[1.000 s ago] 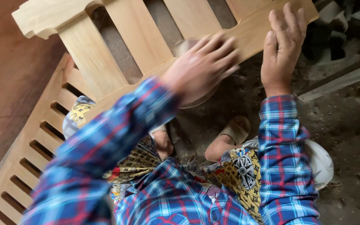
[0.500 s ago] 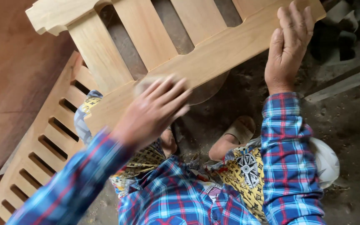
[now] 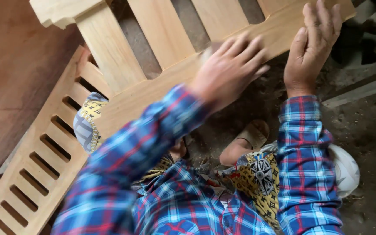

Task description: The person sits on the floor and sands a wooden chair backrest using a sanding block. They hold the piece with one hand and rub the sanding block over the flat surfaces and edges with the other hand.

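A pale wooden slatted frame (image 3: 162, 82) leans across the top of the head view, its long lower rail running from lower left to upper right. My left hand (image 3: 229, 69), blurred with motion, lies flat on that rail with fingers stretched out, pressing a small pale sheet (image 3: 206, 53) that peeks out at its upper edge. My right hand (image 3: 312, 48) rests flat on the rail's upper right end, fingers spread over the wood and holding nothing. Both arms wear blue and red plaid sleeves.
A second slatted wooden frame (image 3: 35, 174) lies at the lower left beside a reddish-brown board (image 3: 14, 65). My sandalled foot (image 3: 246, 139) stands on the dusty ground below the rail. A white rounded object (image 3: 347, 169) and a grey strip (image 3: 357, 91) lie at the right.
My left hand slid down-left along the rail, then back up-right toward my right hand. The right hand has stayed on the rail's end.
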